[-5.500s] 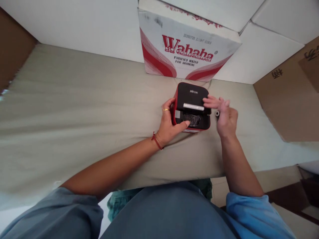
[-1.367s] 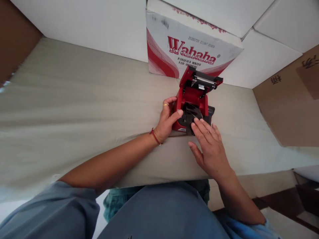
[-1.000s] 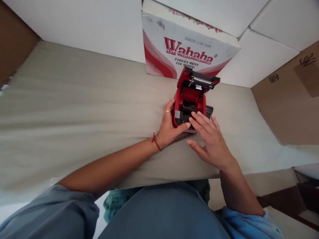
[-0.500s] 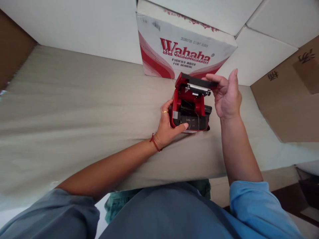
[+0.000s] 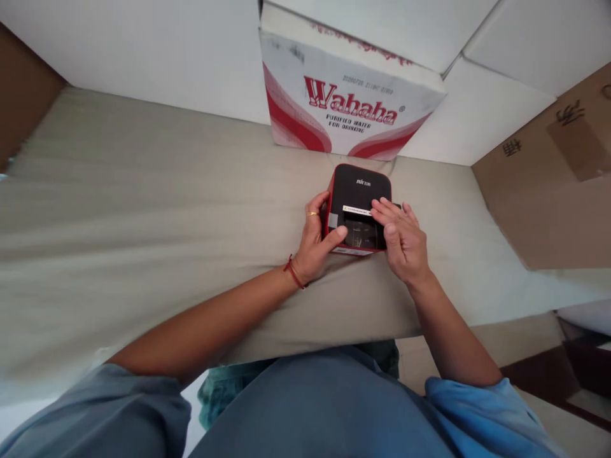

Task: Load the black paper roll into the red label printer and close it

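Note:
A small red and black label printer (image 5: 359, 191) sits on the beige cloth-covered table (image 5: 143, 210), its black lid closed flat. My left hand (image 5: 315, 245) grips the printer's left side, thumb laid on the front edge. My right hand (image 5: 403, 238) rests on the right half of the lid, fingers pressed down together near a thin white strip at the slot.
A white and red Wahaha water carton (image 5: 348, 95) stands just behind the printer against the white wall. A brown cardboard box (image 5: 548, 184) leans at the right. The table's front edge runs close to my body.
The printer's lid stood open half a second ago with my right hand on its top edge. It now lies shut, and my right hand has come down onto it.

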### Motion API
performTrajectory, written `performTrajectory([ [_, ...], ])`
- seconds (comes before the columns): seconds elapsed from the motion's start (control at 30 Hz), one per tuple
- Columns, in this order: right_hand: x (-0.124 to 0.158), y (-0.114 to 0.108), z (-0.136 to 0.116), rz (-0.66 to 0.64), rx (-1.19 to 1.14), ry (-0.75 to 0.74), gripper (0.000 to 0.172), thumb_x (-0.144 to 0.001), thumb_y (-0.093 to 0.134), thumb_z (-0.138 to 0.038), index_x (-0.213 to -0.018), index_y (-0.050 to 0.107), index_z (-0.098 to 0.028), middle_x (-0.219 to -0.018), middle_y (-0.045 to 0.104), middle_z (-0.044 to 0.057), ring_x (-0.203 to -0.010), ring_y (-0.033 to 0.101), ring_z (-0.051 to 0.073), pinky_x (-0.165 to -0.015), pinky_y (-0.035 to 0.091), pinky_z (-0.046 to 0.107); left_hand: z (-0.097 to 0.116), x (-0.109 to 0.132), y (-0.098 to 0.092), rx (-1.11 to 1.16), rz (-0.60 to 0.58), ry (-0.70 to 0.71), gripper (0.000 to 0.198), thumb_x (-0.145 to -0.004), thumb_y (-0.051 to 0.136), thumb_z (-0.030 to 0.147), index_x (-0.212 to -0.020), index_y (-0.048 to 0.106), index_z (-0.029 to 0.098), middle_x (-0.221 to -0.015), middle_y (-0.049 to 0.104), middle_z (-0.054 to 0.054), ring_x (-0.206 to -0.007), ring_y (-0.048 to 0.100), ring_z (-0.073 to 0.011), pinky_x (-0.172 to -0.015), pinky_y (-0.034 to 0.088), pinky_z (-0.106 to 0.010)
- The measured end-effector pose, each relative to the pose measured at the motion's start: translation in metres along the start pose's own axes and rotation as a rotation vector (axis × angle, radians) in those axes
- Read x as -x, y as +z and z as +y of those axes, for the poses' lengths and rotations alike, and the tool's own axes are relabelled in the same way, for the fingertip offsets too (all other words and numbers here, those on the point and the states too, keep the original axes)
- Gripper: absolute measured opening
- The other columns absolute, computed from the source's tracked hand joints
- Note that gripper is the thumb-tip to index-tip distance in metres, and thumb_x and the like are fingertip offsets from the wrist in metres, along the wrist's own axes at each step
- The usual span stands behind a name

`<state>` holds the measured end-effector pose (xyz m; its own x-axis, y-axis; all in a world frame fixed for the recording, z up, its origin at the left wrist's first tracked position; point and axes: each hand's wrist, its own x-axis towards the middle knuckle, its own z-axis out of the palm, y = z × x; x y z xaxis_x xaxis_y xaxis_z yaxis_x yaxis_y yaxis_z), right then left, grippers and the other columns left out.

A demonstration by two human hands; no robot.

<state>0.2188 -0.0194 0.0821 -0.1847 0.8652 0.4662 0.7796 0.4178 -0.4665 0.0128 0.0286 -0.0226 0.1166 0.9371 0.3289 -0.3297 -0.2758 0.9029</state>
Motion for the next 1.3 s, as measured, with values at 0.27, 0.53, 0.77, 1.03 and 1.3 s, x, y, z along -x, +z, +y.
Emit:
performTrajectory([
  [0.27,0.0,-0.001,-0.017,0.106,-0.071,0.015,0.033,-0.118,0.055,-0.041,-0.127,0.085,-0.029,-0.141,0.087,0.008,-0.14,0.079,0.027,-0.134,0.048,0.059,0.001,-0.02,-0.002,0.218,0.09,-0.157,0.065,-0.085,0.091,0.058,-0.137,0.062,0.03,-0.142,0.07,-0.006,-0.136,0.064,-0.0296,-0.12,0.052,-0.045],
  [0.53,0.003,-0.015,-0.045,0.166,0.015,-0.12,0.022,-0.11,0.065,-0.021,-0.112,0.086,-0.027,-0.116,0.091,0.008,-0.109,0.085,0.026,-0.101,0.068,0.049,0.009,-0.032,-0.006,0.37,0.157,-0.276,0.055,-0.075,0.083,0.02,-0.124,0.062,0.033,-0.138,0.066,0.0,-0.138,0.062,-0.0245,-0.12,0.051,-0.038],
  [0.77,-0.004,-0.013,-0.043,0.063,0.029,-0.114,0.023,-0.111,0.064,-0.025,-0.103,0.086,-0.025,-0.112,0.092,0.008,-0.103,0.086,0.025,-0.095,0.067,0.042,0.005,-0.029,-0.005,0.395,0.164,-0.267,0.051,-0.077,0.091,0.033,-0.119,0.062,0.032,-0.141,0.065,-0.001,-0.141,0.06,-0.0248,-0.121,0.049,-0.039],
  [1.03,-0.095,-0.022,-0.046,-0.561,0.479,0.274,0.042,-0.109,0.053,-0.022,-0.138,0.083,-0.023,-0.139,0.086,0.013,-0.123,0.082,0.036,-0.098,0.061,0.045,0.004,-0.027,-0.002,0.373,0.171,-0.217,0.068,-0.074,0.1,0.064,-0.121,0.066,0.03,-0.134,0.07,-0.004,-0.132,0.066,-0.0265,-0.119,0.052,-0.042],
  [1.3,-0.124,0.009,-0.033,-0.744,0.608,0.137,0.039,-0.093,0.073,-0.014,-0.128,0.086,-0.026,-0.12,0.09,0.013,-0.109,0.083,0.036,-0.084,0.059,0.041,0.002,-0.028,-0.005,0.357,0.135,-0.215,0.068,-0.077,0.1,0.064,-0.123,0.063,0.029,-0.134,0.071,-0.005,-0.133,0.068,-0.0275,-0.121,0.052,-0.045],
])
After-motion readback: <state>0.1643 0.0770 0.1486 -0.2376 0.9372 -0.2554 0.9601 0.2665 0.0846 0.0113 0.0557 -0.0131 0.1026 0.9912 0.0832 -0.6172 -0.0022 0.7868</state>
